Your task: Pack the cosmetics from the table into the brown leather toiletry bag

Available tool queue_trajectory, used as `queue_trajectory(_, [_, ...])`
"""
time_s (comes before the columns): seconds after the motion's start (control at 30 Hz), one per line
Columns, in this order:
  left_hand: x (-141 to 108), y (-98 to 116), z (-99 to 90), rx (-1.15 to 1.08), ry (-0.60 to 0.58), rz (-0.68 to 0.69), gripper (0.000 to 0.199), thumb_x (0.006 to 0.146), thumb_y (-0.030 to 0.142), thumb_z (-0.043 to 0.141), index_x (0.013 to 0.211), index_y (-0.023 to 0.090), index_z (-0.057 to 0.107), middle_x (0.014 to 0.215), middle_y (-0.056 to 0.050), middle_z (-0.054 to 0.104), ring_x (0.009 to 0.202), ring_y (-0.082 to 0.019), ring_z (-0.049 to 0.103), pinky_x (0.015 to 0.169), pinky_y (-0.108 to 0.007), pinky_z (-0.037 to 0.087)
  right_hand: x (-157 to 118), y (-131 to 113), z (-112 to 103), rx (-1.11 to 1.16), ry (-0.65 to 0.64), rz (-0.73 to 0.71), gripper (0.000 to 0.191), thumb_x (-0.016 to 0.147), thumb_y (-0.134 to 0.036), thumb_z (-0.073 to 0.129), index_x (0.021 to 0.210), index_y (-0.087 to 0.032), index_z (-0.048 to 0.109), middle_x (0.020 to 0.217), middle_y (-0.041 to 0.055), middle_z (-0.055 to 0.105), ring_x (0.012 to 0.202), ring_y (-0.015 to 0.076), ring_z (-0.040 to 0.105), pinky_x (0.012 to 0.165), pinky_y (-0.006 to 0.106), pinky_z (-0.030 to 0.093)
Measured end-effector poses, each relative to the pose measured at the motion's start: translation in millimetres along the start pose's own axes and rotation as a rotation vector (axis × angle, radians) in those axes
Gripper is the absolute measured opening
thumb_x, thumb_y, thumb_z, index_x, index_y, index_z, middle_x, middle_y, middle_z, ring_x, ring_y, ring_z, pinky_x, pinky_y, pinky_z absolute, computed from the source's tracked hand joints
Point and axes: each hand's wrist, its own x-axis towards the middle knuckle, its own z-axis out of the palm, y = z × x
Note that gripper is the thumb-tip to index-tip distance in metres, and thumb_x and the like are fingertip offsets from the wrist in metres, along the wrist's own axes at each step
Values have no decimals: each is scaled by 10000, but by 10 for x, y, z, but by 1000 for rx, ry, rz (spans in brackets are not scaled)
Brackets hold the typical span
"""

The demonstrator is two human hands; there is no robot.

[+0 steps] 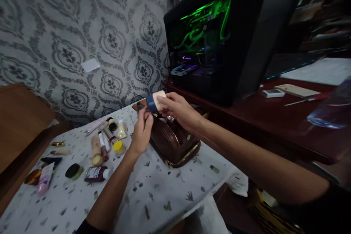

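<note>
Above a dark brown leather bag [170, 137], my right hand [182, 111] grips a small cream container with a dark blue cap [152, 103]. The container is tilted, its blue end toward the left. My left hand [142, 131] is at the blue end, fingers curled and closed over the bag's left edge; whether they press the cap or something else is hard to see. The bag lies on a patterned white cloth [156, 186], its gold zip at the front.
Cosmetics lie left on the cloth: a yellow-lidded jar [119, 147], a dark bottle with white cap [95, 174], a green jar [74, 171], a pink tube [45, 178] and several more. A black computer case [246, 55] stands right on a dark red desk [282, 117].
</note>
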Motion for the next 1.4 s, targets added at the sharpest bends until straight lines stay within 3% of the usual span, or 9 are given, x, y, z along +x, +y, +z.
queue_trajectory(0.1, [-157, -35, -26, 200, -189, 139, 328, 1044, 409, 391, 1226, 222, 590, 1191, -79, 688, 1201, -214, 596, 1184, -474, 302, 83, 91, -145, -107, 82, -8, 283, 918, -357, 616, 1076, -156, 495, 860, 21, 624, 671, 111, 591, 628, 232, 490])
queue_trajectory(0.23, [-333, -133, -61, 354, -141, 213, 308, 1047, 313, 355, 1114, 231, 643, 1150, -63, 694, 1223, -212, 573, 1215, -507, 229, 150, 146, -277, -638, 81, -73, 388, 866, -364, 662, 1152, -154, 503, 995, 61, 671, 851, 176, 643, 718, 270, 496])
queue_trajectory(0.33, [-396, -201, -47, 372, -93, 228, 308, 1046, 303, 342, 1124, 221, 628, 1150, -70, 692, 1211, -214, 575, 1212, -501, 236, 160, 147, -293, -1137, -110, -80, 432, 853, -375, 673, 1192, -159, 515, 1108, 95, 684, 975, 217, 658, 758, 269, 468])
queue_trajectory(0.43, [-409, -232, -21, 374, -71, 257, 313, 1045, 311, 334, 1109, 215, 625, 1131, -74, 694, 1186, -217, 585, 1206, -496, 246, 159, 157, -262, -1374, -304, -35, 457, 869, -414, 657, 1225, -155, 535, 1129, 133, 697, 1002, 264, 681, 711, 274, 449])
queue_trajectory(0.57, [-403, -233, -8, 383, -62, 253, 333, 1049, 322, 317, 1110, 219, 628, 1119, -73, 690, 1167, -213, 589, 1206, -499, 247, 175, 155, -213, -1464, -460, 29, 306, 892, -348, 641, 1137, -166, 631, 1069, 131, 722, 973, 268, 702, 673, 268, 446])
queue_trajectory(0.67, [-408, -236, -16, 388, -72, 263, 328, 1052, 323, 319, 1128, 218, 620, 1128, -68, 687, 1159, -202, 587, 1209, -487, 243, 208, 138, -195, -1547, -528, 47, 256, 894, -252, 620, 1126, -153, 670, 1131, 162, 699, 1034, 288, 688, 731, 285, 475])
queue_trajectory(0.83, [-419, -240, -27, 382, -80, 256, 312, 1047, 317, 335, 1131, 220, 619, 1125, -66, 688, 1156, -208, 591, 1206, -487, 250, 260, 170, -191, -1661, -542, 81, 367, 903, -270, 606, 1237, -129, 665, 1226, 222, 622, 1045, 331, 687, 794, 348, 518])
queue_trajectory(1.0, [-418, -237, -29, 390, -85, 253, 323, 1046, 319, 324, 1134, 220, 619, 1129, -75, 686, 1153, -210, 591, 1204, -498, 252, 238, 217, -124, -1750, -551, 48, 362, 933, -231, 549, 1249, -103, 668, 1246, 245, 593, 1065, 337, 686, 843, 376, 535])
queue_trajectory(1.4, [-423, -257, -29, 399, -98, 278, 307, 1050, 314, 330, 1152, 217, 602, 1141, -75, 682, 1159, -210, 580, 1206, -485, 243, 254, 283, -95, -1795, -640, -33, 335, 935, -107, 498, 1207, -124, 694, 1266, 219, 630, 1131, 320, 665, 896, 389, 532])
